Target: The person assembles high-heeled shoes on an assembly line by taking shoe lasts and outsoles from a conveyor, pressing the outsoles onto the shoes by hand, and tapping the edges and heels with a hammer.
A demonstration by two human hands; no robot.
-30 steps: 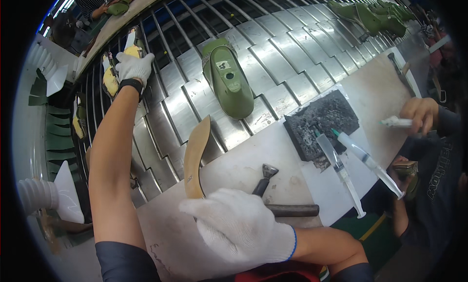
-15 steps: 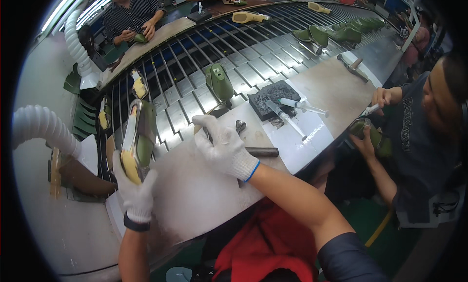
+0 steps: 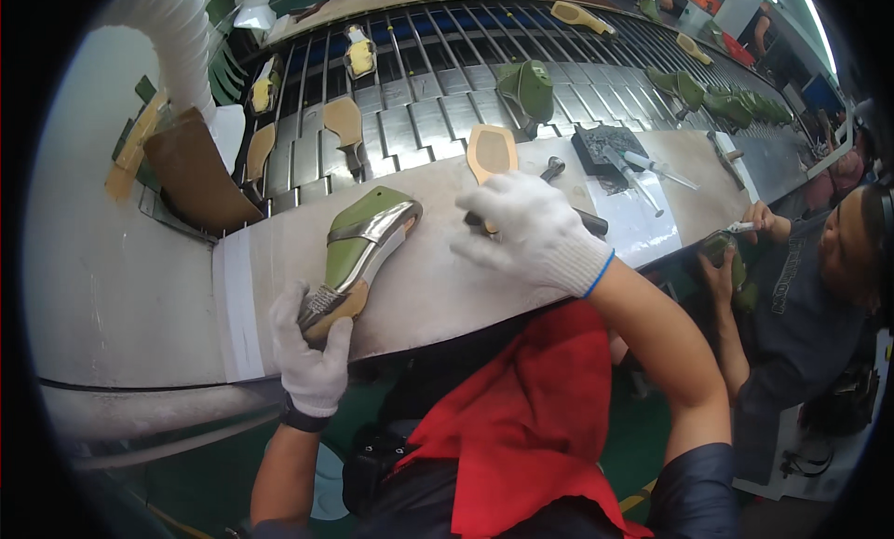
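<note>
While the slatted metal conveyor (image 3: 445, 118) stretches across the far side until the dark rim cuts it off, the pale bench (image 3: 419, 287) curves along the near side. At the right, a co-worker (image 3: 792, 297) is partly lost to that rim. Red cloth (image 3: 531, 390) hangs below the bench's near edge.

Above the left part of the bench, the gloved left hand (image 3: 312, 362) pinches the near end of a green shoe (image 3: 358, 245) with a silver band, thumb on one side, fingers on the other; whether the far end touches the bench, I cannot tell. The gloved right hand (image 3: 531, 218), fingers bent and apart, hides the near part of a tan sole (image 3: 492, 152); I cannot tell whether it grips it. Farther right sits a black block (image 3: 592, 150), two syringes (image 3: 649, 192) leaning on it, their tips hard to make out.

Half a second earlier, the shoe stood more upright, yellow patch showing; now its green and silver side shows. More of the sole is visible too.
</note>
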